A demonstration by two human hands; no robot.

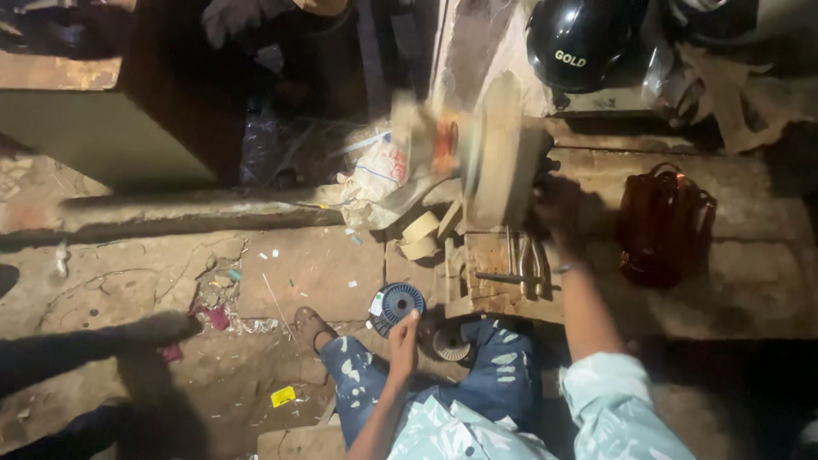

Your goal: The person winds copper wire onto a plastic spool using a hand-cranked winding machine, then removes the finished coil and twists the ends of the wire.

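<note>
My left hand [403,342] reaches down over my knee, its fingers together on the lower rim of a blue wire spool [396,304] lying on the floor. My right hand [555,207] is stretched forward in shadow and grips the side of an upright wooden block [501,158], which is blurred with motion. A blurred orange and tan part [432,140] sits at the block's left. Below it is a wooden board [487,255] carrying metal hand tools [521,266].
A second, smaller spool [450,344] lies by my knee. Tape rolls [419,235] sit left of the board. A bundle of reddish copper coils [665,223] rests at the right, a black helmet [578,38] behind. A plastic bag [379,183] and litter cover the floor.
</note>
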